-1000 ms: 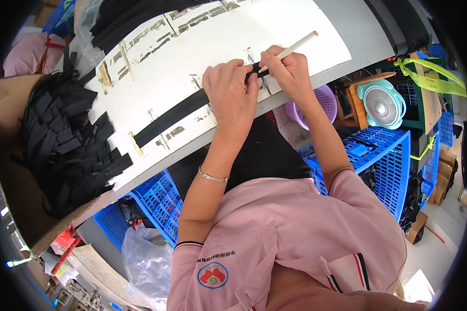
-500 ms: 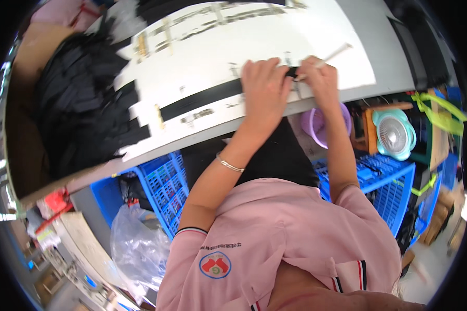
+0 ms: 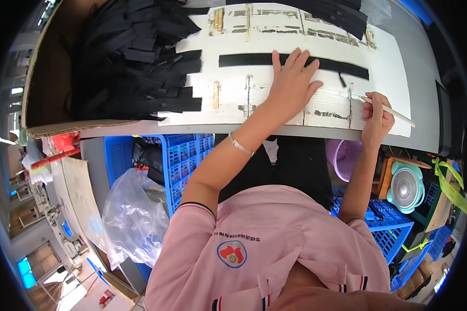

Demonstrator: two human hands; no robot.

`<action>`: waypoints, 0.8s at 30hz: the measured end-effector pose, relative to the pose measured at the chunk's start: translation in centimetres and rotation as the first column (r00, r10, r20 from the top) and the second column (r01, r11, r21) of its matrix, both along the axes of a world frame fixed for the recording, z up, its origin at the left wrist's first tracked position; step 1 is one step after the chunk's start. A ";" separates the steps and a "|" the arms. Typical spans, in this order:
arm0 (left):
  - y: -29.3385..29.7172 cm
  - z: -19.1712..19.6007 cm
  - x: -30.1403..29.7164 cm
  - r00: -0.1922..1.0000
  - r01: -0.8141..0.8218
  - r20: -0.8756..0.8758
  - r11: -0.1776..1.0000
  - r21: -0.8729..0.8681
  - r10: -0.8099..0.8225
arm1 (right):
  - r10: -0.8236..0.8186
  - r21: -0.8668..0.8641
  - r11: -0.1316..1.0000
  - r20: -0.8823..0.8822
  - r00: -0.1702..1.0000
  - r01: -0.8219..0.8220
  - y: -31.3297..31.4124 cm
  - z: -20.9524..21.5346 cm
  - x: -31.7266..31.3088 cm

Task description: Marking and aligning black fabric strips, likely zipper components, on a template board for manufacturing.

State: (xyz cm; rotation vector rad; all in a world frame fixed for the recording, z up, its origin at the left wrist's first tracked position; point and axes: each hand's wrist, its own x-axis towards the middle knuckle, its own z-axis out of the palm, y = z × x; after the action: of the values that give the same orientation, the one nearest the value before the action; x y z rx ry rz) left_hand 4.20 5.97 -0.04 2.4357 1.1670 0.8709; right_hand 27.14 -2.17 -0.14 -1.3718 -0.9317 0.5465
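1. Head view is showing the white work board (image 3: 296, 36) filling the upper centre, where before it sat tilted.
2. Black fabric strip (image 3: 244, 60) is lying across it, now straightened.
3. Left hand (image 3: 291, 85) is pressing flat, fingers spread, upon the strip.
4. Right hand (image 3: 377, 116), now moved off the strip, is pinching a white marking pencil (image 3: 394, 111) at centre right.

Left hand (image 3: 291, 85) flat, fingers spread, pressing on a long black strip (image 3: 254, 60) across a white board (image 3: 228, 111). Right hand (image 3: 377, 118) gripping a white pencil (image 3: 394, 111), tip touching the board just beside the strip's end. Heap of black strips (image 3: 129, 62) lying at left.
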 end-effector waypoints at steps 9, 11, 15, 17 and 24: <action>-4.5 1.3 -9.9 0.990 -0.141 -0.002 0.990 0.028 0.141 | 0.021 -0.045 0.999 0.024 0.999 -0.020 0.1 0.3 -0.3; -6.6 1.4 -14.4 0.956 -0.265 -0.118 0.963 0.043 0.269 | 0.018 -0.070 0.997 0.024 1.000 -0.016 0.1 0.2 -0.3; -7.4 1.8 -21.6 0.827 -0.435 -0.325 0.888 0.149 0.459 | 0.014 -0.039 0.999 -0.034 0.999 -0.016 0.0 0.1 -0.2; -7.3 1.7 -23.1 0.804 -0.458 -0.355 0.878 0.138 0.476 | 0.011 -0.008 1.000 -0.033 0.999 -0.011 0.2 0.1 -0.3; -4.8 2.3 -23.7 0.832 -0.426 -0.324 0.893 0.147 0.450 | 0.031 0.177 0.984 -0.064 0.997 -0.019 0.6 0.4 -0.8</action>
State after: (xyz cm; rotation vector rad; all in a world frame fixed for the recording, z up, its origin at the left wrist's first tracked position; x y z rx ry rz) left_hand -19.55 1.19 2.26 2.4838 1.9148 0.6008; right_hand 26.33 -1.53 0.23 -1.1776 -0.9214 0.5131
